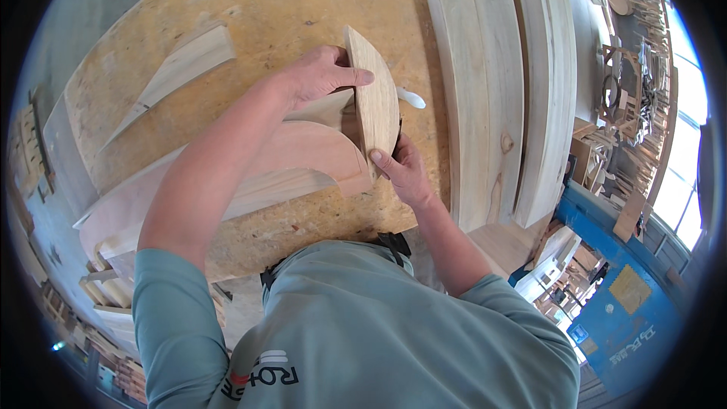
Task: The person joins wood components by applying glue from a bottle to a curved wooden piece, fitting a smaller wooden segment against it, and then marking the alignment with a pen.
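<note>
Both my hands hold a curved wooden piece (pixel 376 98), pale and grained, with one straight edge and one bowed edge. My left hand (pixel 327 76) grips its far end, thumb lying across the face. At the near end my right hand (pixel 407 172) presses its thumb on the face, its other fingers partly hidden behind. Beneath and to the left lies a long curved pinkish board (pixel 280 148), its right end close to the held piece. Just right of the held piece is a small white object (pixel 411 97), partly covered, whose kind I cannot make out.
A tapered wooden offcut (pixel 182 64) lies on the worn yellowish worktable (pixel 303 0) at the left. Thick long planks (pixel 485 91) run along the right side. Beyond them are stacked wood parts (pixel 644 91) and a blue machine or cabinet (pixel 628 318).
</note>
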`<action>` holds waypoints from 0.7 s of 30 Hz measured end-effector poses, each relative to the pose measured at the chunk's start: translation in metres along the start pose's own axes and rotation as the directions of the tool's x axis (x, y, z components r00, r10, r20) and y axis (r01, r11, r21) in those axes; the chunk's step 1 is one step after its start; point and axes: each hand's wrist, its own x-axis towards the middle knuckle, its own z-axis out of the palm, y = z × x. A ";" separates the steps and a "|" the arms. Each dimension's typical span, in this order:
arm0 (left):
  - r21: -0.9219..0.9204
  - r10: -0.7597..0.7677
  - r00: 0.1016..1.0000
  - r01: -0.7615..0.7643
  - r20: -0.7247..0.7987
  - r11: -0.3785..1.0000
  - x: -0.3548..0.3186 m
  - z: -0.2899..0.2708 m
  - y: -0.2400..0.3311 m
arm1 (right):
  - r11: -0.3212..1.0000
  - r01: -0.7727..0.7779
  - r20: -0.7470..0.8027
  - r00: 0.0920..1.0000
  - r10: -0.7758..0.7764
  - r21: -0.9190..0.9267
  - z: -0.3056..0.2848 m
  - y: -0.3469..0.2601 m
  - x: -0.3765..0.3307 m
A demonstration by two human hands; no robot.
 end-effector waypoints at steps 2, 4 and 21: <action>-0.024 0.007 1.000 -0.007 0.007 1.000 0.000 -0.001 0.001 | 1.000 -0.023 0.023 0.999 0.023 -0.009 -0.001 -0.004 0.001; -0.085 0.029 0.999 -0.026 0.026 0.996 0.001 -0.001 -0.001 | 0.999 0.018 0.008 1.000 -0.018 -0.029 0.002 -0.005 0.000; -0.185 0.047 0.998 -0.037 0.048 0.982 0.003 -0.005 -0.010 | 0.997 0.011 -0.032 0.999 -0.014 -0.070 0.006 -0.011 -0.002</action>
